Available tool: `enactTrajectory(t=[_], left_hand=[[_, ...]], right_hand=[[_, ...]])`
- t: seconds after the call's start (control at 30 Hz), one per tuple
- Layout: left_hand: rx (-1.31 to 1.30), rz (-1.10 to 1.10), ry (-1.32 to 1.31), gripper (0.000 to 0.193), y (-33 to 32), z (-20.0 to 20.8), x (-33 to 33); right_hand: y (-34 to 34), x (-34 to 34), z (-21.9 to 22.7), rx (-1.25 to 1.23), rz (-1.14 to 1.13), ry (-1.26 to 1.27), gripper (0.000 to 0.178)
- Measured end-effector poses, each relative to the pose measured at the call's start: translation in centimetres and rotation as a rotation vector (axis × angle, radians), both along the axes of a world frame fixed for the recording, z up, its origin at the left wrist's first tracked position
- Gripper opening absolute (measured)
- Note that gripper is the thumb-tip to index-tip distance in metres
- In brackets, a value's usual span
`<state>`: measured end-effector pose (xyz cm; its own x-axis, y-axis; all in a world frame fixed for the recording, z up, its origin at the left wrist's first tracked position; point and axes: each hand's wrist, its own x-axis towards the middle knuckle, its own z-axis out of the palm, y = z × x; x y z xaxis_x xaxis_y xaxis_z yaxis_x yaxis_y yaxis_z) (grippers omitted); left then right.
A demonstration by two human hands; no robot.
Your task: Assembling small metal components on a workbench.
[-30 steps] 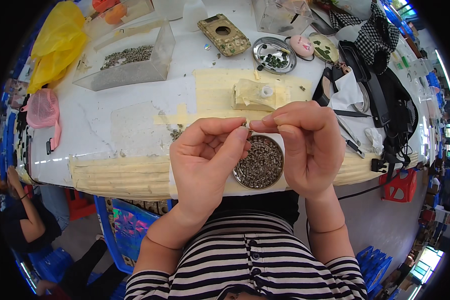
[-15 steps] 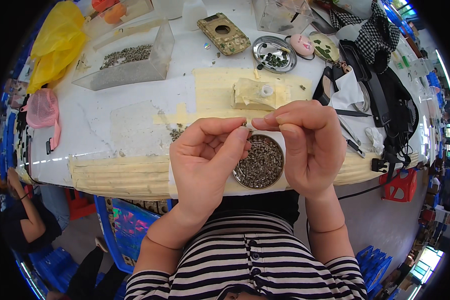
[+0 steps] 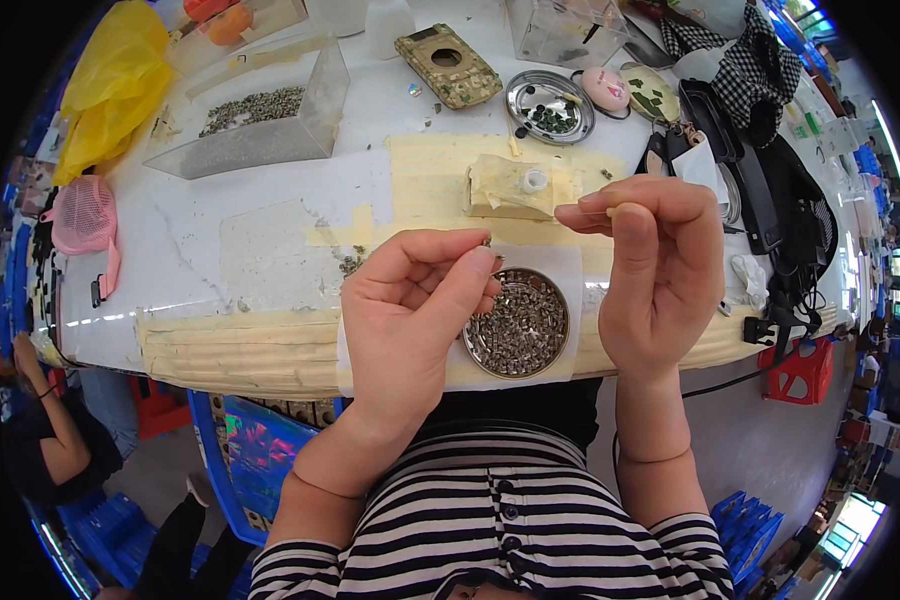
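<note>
My left hand point(image 3: 410, 310) is closed in a pinch, with a tiny metal part point(image 3: 488, 243) between thumb and forefinger. To its right, my right hand point(image 3: 660, 265) is raised with thumb and fingers pressed round a thin needle-like tool point(image 3: 598, 212), whose tip points left; its full shape is too fine to make out. Between and below the hands sits a round metal dish point(image 3: 564, 345) full of small metal parts. A taped block point(image 3: 495, 195) with a small white cup point(image 3: 535, 181) on top stands just beyond the hands.
Loose metal parts point(image 3: 352, 262) lie left of my left hand. Behind are a clear bin point(image 3: 315, 130) of parts, a camouflage toy tank hull point(image 3: 450, 65) and a dish point(image 3: 515, 110) with dark green pieces. Black straps and cables crowd the right. Another person point(image 3: 60, 440) sits at far left.
My right hand has drawn away to the right from my left hand, taking the thin tool with it. The left hand keeps its pinch, nearly still.
</note>
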<state>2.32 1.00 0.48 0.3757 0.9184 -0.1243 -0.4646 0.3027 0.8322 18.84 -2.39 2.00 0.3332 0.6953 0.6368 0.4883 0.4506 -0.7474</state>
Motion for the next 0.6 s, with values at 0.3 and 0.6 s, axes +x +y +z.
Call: enactTrajectory(t=[0.3, 0.6], left_hand=[[-0.042, -0.02, -0.028, 0.017, 0.4, -0.2, -0.1], [0.0, -0.027, 0.012, 0.017, 0.4, -0.1, -0.1]], right_hand=[[0.6, 0.7, 0.4, 0.06, -0.122, -0.284, 0.009], [2.4, 1.4, -0.2, -0.005, -0.291, -0.575, 0.01]])
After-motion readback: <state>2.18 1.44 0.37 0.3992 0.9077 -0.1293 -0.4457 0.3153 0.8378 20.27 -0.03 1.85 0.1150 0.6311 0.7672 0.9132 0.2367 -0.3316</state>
